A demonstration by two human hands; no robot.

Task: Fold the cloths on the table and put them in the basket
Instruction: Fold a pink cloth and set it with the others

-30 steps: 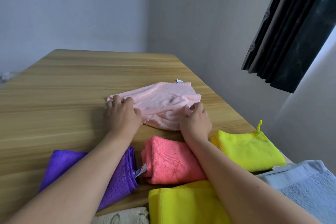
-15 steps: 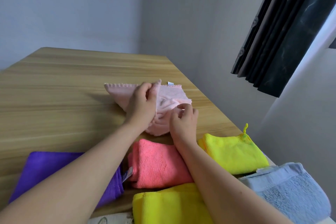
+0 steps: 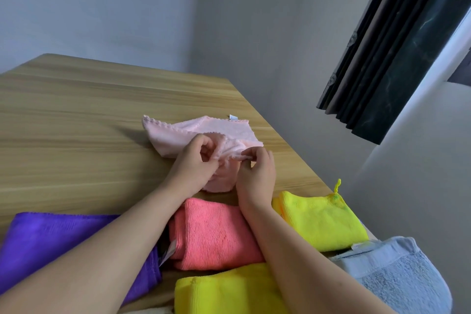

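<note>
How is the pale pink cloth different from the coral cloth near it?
The pale pink cloth is loose and bunched, with a scalloped edge; the coral cloth is folded into a neat block. The left hand and right hand pinch the pale pink cloth; nothing grips the coral cloth. Both lie on the table.

I see both bare forearms reaching from the near edge toward the centre, converging as they extend. My left hand is curled, thumb and fingers pinching a fold of the pale pink cloth. My right hand sits just beside it, to the right, fingertips pinching the same cloth's edge, knuckles raised.
</note>
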